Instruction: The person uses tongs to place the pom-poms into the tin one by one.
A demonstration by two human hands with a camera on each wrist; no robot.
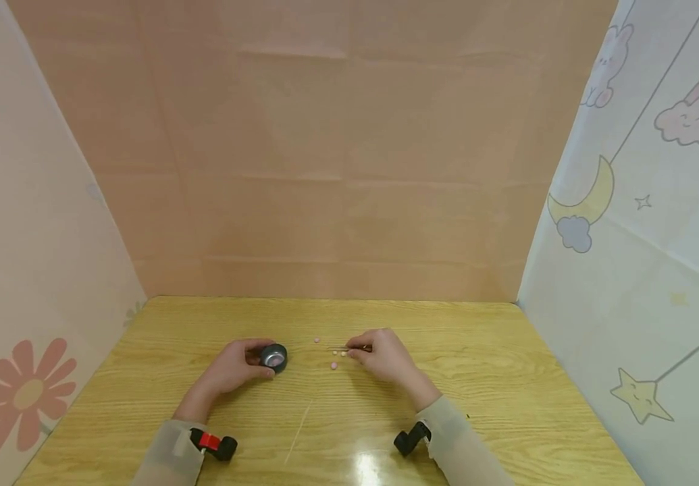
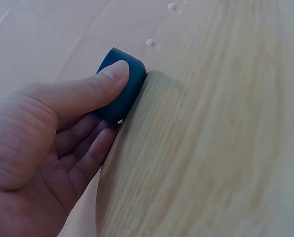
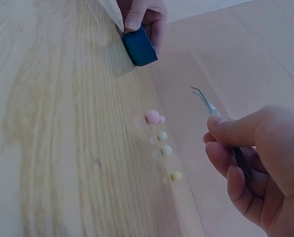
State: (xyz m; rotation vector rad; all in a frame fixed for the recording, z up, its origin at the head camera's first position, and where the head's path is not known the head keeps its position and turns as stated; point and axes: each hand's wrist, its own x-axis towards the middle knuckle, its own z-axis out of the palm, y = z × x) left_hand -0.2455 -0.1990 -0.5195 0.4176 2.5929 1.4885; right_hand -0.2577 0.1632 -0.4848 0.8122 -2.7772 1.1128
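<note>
My left hand [image 1: 231, 366] grips a small dark teal cup [image 1: 279, 366] with a silvery inside, tilted so its mouth partly faces the head camera. In the left wrist view the thumb presses on the wall of the cup [image 2: 135, 84]; what lies inside is too small to tell. My right hand [image 1: 383, 356] pinches fine bent-tip tweezers [image 3: 212, 107], their tips apart with nothing between them. Below the tweezers, on the table, lie several little balls: a larger pink ball [image 3: 152, 117], white balls [image 3: 166, 150] and a yellow ball [image 3: 176, 176]. Another pink ball [image 1: 317, 340] sits farther back.
The wood-grain table [image 1: 252, 432] reaches back to an orange-brown backdrop [image 1: 349, 169]. Patterned white sheets [image 1: 647, 270] stand along both sides. Each forearm wears a black wrist mount [image 1: 410, 440]. A pale line [image 1: 298, 432] runs along the tabletop between the arms.
</note>
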